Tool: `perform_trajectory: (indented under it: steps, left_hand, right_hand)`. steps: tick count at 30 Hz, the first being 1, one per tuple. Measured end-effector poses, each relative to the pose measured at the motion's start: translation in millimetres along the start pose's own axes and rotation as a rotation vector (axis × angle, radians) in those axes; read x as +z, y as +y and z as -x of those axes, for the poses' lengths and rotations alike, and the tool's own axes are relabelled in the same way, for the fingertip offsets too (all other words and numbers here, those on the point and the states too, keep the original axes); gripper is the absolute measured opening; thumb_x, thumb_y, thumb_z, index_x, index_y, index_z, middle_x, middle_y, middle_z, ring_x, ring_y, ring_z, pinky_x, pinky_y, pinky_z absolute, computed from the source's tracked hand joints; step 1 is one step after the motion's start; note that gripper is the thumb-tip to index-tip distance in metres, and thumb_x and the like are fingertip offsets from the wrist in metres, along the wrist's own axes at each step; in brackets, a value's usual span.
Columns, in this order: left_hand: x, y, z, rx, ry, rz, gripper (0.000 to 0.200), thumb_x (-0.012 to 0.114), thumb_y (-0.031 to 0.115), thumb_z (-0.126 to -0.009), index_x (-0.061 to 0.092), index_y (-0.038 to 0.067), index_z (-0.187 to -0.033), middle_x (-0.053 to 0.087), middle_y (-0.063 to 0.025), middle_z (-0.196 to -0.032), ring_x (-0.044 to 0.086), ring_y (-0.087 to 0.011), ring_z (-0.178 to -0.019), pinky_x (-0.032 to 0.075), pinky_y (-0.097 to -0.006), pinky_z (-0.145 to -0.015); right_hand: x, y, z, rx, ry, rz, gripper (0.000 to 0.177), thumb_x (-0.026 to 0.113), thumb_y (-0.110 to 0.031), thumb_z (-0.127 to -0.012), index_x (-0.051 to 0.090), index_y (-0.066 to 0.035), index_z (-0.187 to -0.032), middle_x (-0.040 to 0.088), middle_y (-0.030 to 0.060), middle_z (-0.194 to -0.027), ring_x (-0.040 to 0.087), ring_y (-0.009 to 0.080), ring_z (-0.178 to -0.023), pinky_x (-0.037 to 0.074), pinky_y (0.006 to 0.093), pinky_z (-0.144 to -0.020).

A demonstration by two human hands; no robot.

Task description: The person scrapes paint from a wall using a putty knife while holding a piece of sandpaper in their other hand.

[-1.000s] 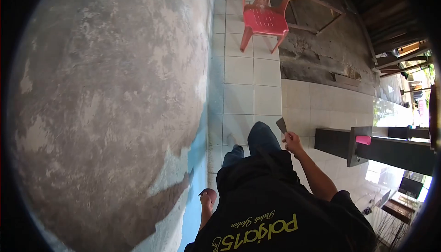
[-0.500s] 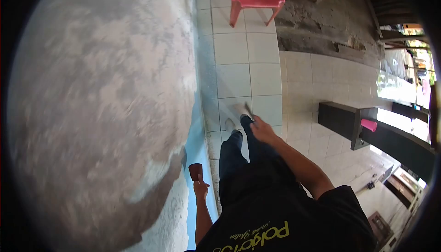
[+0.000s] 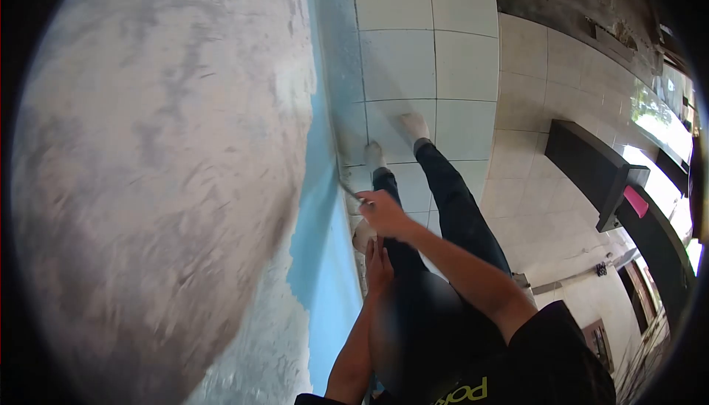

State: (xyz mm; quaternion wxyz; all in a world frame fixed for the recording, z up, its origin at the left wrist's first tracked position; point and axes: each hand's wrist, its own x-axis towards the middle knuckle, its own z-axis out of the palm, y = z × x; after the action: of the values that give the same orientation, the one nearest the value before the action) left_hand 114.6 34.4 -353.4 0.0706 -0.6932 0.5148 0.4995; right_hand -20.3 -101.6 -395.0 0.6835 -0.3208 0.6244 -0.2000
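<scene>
Scraper point(image 3: 350, 188) sits right beside the blue strip point(image 3: 323, 206) of wall, gripped in the right hand point(image 3: 384, 214), fingers curled. Left hand point(image 3: 379, 266), also near the blue strip, holds a rounded brownish piece point(image 3: 362, 235), partly hidden. Grey wall point(image 3: 170, 146) borders the blue strip on one side; floor tiles point(image 3: 399, 62) lie across it

Black shirt point(image 3: 509, 379), short sleeves point(image 3: 561, 338) ending well apart from right grip point(image 3: 380, 213) and left grip point(image 3: 379, 268). Yellow-green lettering point(image 3: 465, 392) on shirt, partly cut off. Dark long trousers point(image 3: 459, 198), narrow near ankles. Foot covering too blurred to tell.
</scene>
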Motion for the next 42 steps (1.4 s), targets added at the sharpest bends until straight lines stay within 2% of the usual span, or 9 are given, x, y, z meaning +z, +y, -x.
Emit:
perform_trajectory:
  steps: [4, 6, 9, 12, 17, 21, 25, 32, 42]
  left_hand:
    - [16, 1, -33, 0.121, -0.126, -0.078, 0.050, 0.040, 0.022, -0.107, 0.038, -0.003, -0.151, 0.043, -0.0287, -0.151, 0.038, -0.0463, -0.141, 0.031, -0.0501, -0.117]
    - [25, 1, -45, 0.170, -0.086, -0.174, 0.051, 0.039, 0.023, -0.108, 0.038, 0.003, -0.154, 0.044, -0.0263, -0.151, 0.038, -0.0462, -0.142, 0.029, -0.0504, -0.119]
    - [48, -16, -65, -0.161, -0.057, -0.221, 0.050, 0.043, 0.021, -0.106, 0.039, 0.016, -0.156, 0.045, -0.0185, -0.152, 0.040, -0.0446, -0.141, 0.029, -0.0554, -0.119]
    - [40, -6, -85, -0.079, -0.168, -0.296, 0.051, 0.043, 0.024, -0.106, 0.037, 0.017, -0.157, 0.042, -0.0169, -0.155, 0.040, -0.0427, -0.143, 0.025, -0.0608, -0.120]
    - [49, -21, -87, -0.050, -0.214, -0.388, 0.049, 0.044, 0.023, -0.106, 0.042, 0.016, -0.154, 0.042, -0.0150, -0.155, 0.041, -0.0382, -0.144, 0.022, -0.0638, -0.121]
    - [48, -31, -85, -0.021, -0.224, -0.462, 0.052, 0.045, 0.020, -0.104, 0.039, 0.018, -0.155, 0.043, -0.0143, -0.155, 0.041, -0.0373, -0.144, 0.018, -0.0653, -0.121]
    - [42, -31, -86, 0.046, -0.200, -0.483, 0.054, 0.049, 0.021, -0.100, 0.042, 0.017, -0.154, 0.044, -0.0118, -0.155, 0.043, -0.0352, -0.142, 0.017, -0.0661, -0.121]
    - [42, -46, -92, 0.123, -0.168, -0.537, 0.054, 0.055, 0.022, -0.096, 0.049, 0.016, -0.149, 0.045, -0.0078, -0.155, 0.047, -0.0314, -0.139, 0.020, -0.0654, -0.120]
    - [38, -47, -98, 0.107, -0.206, -0.531, 0.054, 0.055, 0.024, -0.096, 0.051, 0.016, -0.149, 0.048, -0.0064, -0.153, 0.050, -0.0308, -0.137, 0.026, -0.0643, -0.118]
  right_hand:
    - [47, -9, -19, -0.070, 0.028, -0.085, 0.045, 0.057, -0.008, -0.097, 0.050, 0.000, -0.140, 0.052, 0.0235, -0.134, 0.057, 0.0395, -0.122, 0.047, 0.0386, -0.103]
    - [67, -17, -23, -0.045, 0.017, -0.237, 0.047, 0.054, -0.004, -0.097, 0.047, 0.001, -0.143, 0.051, 0.0236, -0.139, 0.056, 0.0413, -0.123, 0.047, 0.0401, -0.104]
    - [97, -22, -29, -0.103, 0.092, -0.245, 0.050, 0.053, -0.003, -0.097, 0.044, 0.001, -0.146, 0.051, 0.0229, -0.141, 0.060, 0.0426, -0.117, 0.052, 0.0410, -0.098]
    - [108, -24, -48, -0.116, 0.127, -0.265, 0.052, 0.054, -0.003, -0.098, 0.042, -0.001, -0.148, 0.054, 0.0216, -0.140, 0.066, 0.0418, -0.107, 0.056, 0.0414, -0.089]
    - [117, -14, -96, -0.114, 0.374, -0.297, 0.029, 0.056, -0.008, -0.098, 0.060, 0.000, -0.125, 0.069, 0.0196, -0.111, 0.069, 0.0418, -0.084, 0.057, 0.0476, -0.073]
    - [110, -26, -87, -0.007, 0.272, -0.380, 0.028, 0.057, -0.008, -0.097, 0.061, -0.001, -0.124, 0.068, 0.0216, -0.108, 0.068, 0.0415, -0.085, 0.056, 0.0476, -0.074]
    - [121, -4, -113, -0.054, 0.399, -0.335, 0.028, 0.057, -0.009, -0.097, 0.063, -0.001, -0.123, 0.068, 0.0215, -0.100, 0.067, 0.0401, -0.084, 0.054, 0.0463, -0.077]
    - [117, 1, -110, -0.061, 0.354, -0.358, 0.029, 0.062, -0.011, -0.098, 0.065, -0.001, -0.125, 0.072, 0.0220, -0.103, 0.073, 0.0333, -0.081, 0.057, 0.0364, -0.072]
    - [123, 5, -109, 0.012, 0.360, -0.378, 0.025, 0.064, -0.013, -0.097, 0.069, -0.002, -0.118, 0.073, 0.0207, -0.103, 0.072, 0.0350, -0.082, 0.057, 0.0391, -0.075]
